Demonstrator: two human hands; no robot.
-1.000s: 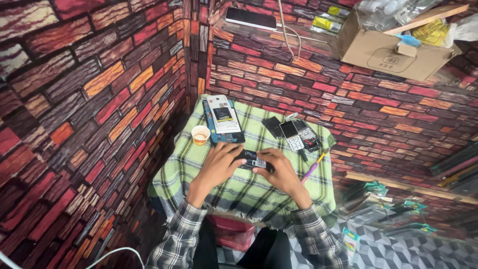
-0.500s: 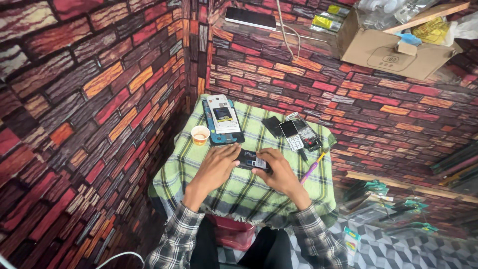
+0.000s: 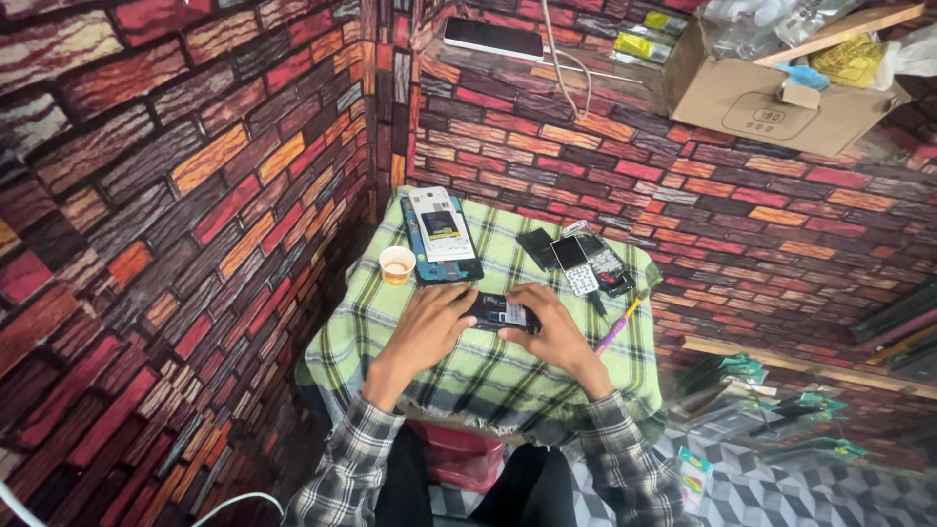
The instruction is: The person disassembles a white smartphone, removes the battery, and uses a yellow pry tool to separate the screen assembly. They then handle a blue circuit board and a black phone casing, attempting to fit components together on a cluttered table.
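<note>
Checked cloth (image 3: 439, 361) (roomy edges) under phone (image 3: 500, 312)

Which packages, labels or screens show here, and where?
Brown cardboard box: upper right ledge, open, bags inside.
Dark slab device with blank screen: top ledge, flat.
White label on blue-edged opened phone: checked cloth, left.
Small black phone part with pale label: between left hand and right hand.
</note>
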